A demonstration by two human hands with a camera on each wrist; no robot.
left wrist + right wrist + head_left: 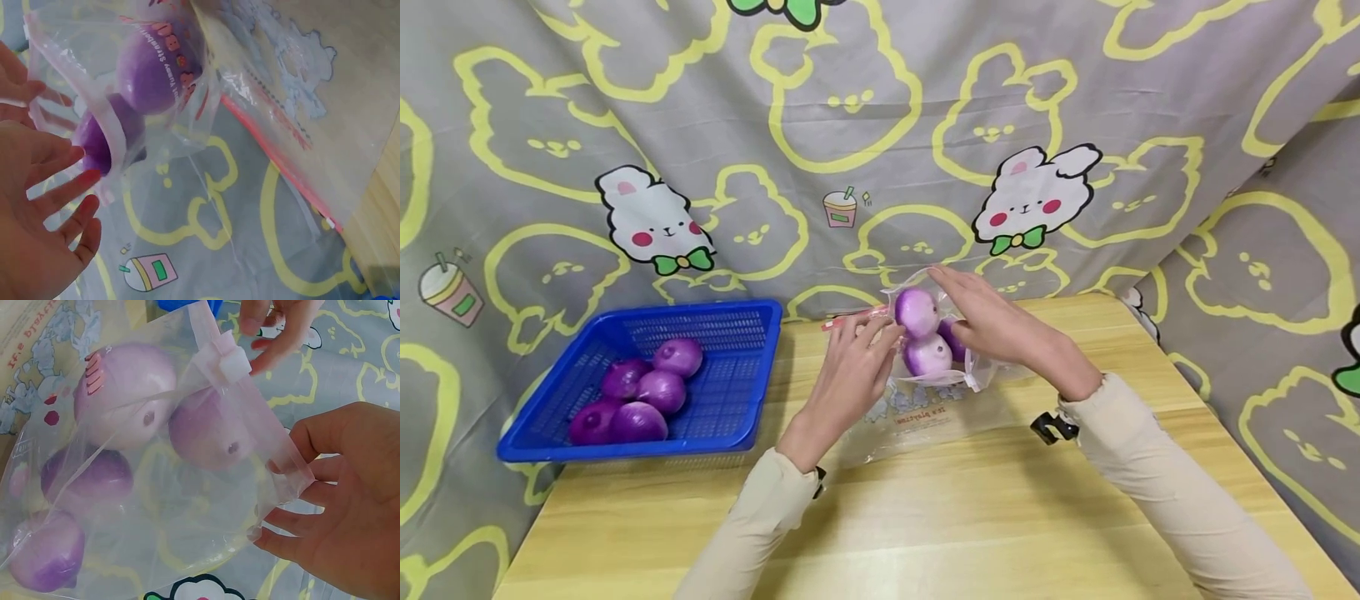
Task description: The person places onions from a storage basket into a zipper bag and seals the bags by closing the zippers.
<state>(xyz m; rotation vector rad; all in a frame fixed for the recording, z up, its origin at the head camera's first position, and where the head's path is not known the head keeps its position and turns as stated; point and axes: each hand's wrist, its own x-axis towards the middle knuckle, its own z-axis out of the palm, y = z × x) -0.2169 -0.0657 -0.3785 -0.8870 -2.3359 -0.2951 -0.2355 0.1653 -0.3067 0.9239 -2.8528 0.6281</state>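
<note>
A: Starting at the left, what is hard to make out?

B: The blue basket (730, 400) sits on the table's (925, 517) left end, partly over the edge. It holds purple onions (647, 392) in a heap; some cover others, so I cannot count them for sure. Behind everything hangs a grey cloth (850, 108) with rabbit prints.

A: And the left hand?

B: The left hand (850, 375) reaches forward from a cream sleeve, fingers (62, 187) nearly straight and spread. In the head view its fingertips are up against the left side of the clear bag (187, 506). The wrist view shows them loose beside the bag's edge, and I cannot tell whether the thumb pinches the plastic.

A: Where is the bag?

B: Near the middle of the table, toward the back, raised between the two hands with its mouth up. A second flat bag (917, 417) with a red strip lies under it. The onions in the bag (125, 394) show through the plastic, blurred: four in the right wrist view, only three in the head view.

A: The right hand?

B: The right hand (1000, 325) comes over from the right, palm toward the bag. Its fingers (281, 525) are lightly bent and touch the bag's top rim; a firm grip is not visible.
</note>
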